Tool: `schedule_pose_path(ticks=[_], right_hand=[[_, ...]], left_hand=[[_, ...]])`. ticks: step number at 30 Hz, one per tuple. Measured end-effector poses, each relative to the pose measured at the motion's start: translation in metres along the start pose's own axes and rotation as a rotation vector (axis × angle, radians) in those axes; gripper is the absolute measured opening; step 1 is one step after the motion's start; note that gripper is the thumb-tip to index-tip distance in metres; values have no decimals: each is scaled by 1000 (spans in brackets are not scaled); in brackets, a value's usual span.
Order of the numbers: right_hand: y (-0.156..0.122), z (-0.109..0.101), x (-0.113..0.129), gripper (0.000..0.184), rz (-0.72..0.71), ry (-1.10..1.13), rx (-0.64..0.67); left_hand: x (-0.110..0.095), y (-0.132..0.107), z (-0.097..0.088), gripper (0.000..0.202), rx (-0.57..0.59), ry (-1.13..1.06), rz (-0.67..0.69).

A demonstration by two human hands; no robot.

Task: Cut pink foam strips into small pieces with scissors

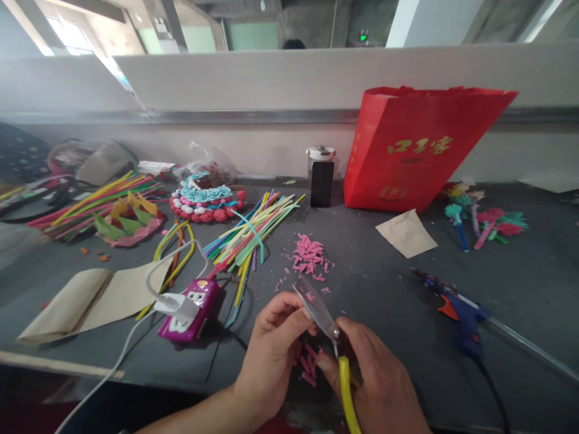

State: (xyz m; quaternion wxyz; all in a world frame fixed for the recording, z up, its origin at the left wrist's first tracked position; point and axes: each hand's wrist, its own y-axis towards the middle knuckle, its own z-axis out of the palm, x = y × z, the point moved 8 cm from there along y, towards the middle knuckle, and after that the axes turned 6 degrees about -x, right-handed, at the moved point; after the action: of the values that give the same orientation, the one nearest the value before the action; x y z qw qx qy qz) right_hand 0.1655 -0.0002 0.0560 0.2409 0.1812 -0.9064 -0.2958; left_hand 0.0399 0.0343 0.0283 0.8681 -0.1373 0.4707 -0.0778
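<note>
Right hand [380,380] was closed around the yellow handle of a pair of scissors [318,308], blades pointing up and away and seemingly open. Left hand [274,346] was pinched shut right beside the blades, apparently on a tiny pink scrap [310,297] – too small to be sure how much of it the fingers had. Both hands sat low at the near edge of the counter [389,283].

My guess is that scrap handles like foam or soft craft strip: basically weightless, floppy, easy to crush or drop. I'd only trust a fingertip pinch at the very end, clear of the blades.

More pink snippets [308,252] lay scattered just past the hands, with a few underneath them. The counter was dark, flat and matte – cluttered though: a bundle of coloured strips [253,232], a purple power strip [192,310] to the left, a blue glue gun [459,310] to the right, and a red bag [416,144] against the pale partition at the back.
</note>
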Motion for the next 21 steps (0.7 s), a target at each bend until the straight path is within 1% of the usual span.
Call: schedule_pose_path(ticks=[6, 11, 16, 21], right_hand=[[-1, 3, -2, 39, -6, -2, 20], [-4, 5, -5, 38, 17, 27, 43], [-2, 3, -6, 39, 28, 18, 43], [-2, 4, -4, 38, 31, 34, 35]], left_hand=[[7, -1, -1, 12, -17, -13, -23], [5, 1, -2, 14, -32, -11, -8], [3, 2, -2, 15, -27, 37, 27], [3, 2, -1, 14, -30, 21, 9]])
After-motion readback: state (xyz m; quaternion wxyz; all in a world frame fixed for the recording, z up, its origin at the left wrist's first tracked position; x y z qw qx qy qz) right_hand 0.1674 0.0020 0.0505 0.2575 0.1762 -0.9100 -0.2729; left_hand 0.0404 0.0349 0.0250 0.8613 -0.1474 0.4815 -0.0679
